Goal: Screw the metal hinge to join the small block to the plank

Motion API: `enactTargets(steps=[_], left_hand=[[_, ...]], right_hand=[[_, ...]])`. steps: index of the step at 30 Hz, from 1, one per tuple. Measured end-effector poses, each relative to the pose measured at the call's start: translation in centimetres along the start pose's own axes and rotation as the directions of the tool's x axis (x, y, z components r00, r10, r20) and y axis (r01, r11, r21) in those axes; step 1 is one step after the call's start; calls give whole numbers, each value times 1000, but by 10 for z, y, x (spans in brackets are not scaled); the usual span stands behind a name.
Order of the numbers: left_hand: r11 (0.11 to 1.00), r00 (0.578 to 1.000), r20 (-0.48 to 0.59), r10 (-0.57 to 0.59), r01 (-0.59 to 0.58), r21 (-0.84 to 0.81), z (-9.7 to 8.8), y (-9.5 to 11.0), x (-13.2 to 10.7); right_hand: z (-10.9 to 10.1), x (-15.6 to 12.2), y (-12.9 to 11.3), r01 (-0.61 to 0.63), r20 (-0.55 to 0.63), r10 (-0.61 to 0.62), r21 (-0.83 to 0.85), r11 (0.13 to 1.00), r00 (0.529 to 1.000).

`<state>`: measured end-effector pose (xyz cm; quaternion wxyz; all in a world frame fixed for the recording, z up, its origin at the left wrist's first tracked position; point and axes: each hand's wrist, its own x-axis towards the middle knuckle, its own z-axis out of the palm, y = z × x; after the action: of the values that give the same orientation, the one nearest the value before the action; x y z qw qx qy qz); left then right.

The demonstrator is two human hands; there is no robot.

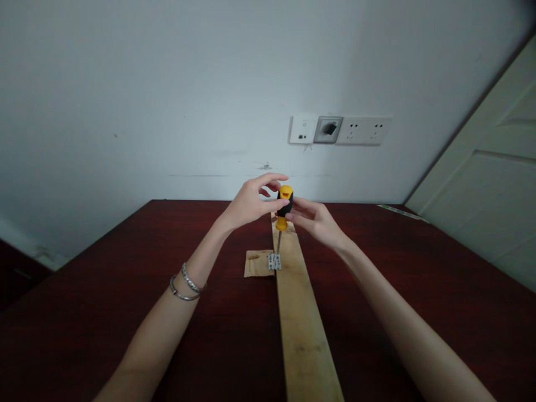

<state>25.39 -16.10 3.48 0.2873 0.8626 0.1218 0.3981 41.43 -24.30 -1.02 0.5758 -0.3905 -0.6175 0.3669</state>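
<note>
A screwdriver (285, 193) with a yellow and black handle stands nearly upright, its metal shaft pointing down. Loosely around the handle is my left hand (253, 200), thumb across its front and index finger lifted over the top. From the other side, my right hand (316, 221) holds the lower handle in its fingers. The shaft reaches a small silver hinge (274, 261); the exact contact at its tip is too small to tell. That hinge lies across the seam between a long wooden board (299, 312) and a small wooden piece (257, 269) on its left.
Everything lies on a dark red table (226, 340) against a white wall (167, 100). Wall sockets (362, 130) sit above the table's back edge. A thin printed strip (402, 213) lies at the back right, near a white panelled door (494, 184).
</note>
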Motion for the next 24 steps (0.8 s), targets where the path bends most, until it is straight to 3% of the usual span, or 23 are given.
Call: enactTargets(steps=[7, 15, 24], left_hand=[[999, 1000, 21, 8, -9, 40, -9, 6, -2], [999, 996, 81, -44, 43, 7, 1, 6, -1], [999, 996, 90, -2, -1, 32, -3, 6, -3]], right_hand=[[5, 2, 8, 59, -86, -62, -44, 997, 994], [14, 1, 9, 87, -125, -94, -60, 994, 988], [-1, 0, 1, 45, -14, -44, 36, 998, 999]])
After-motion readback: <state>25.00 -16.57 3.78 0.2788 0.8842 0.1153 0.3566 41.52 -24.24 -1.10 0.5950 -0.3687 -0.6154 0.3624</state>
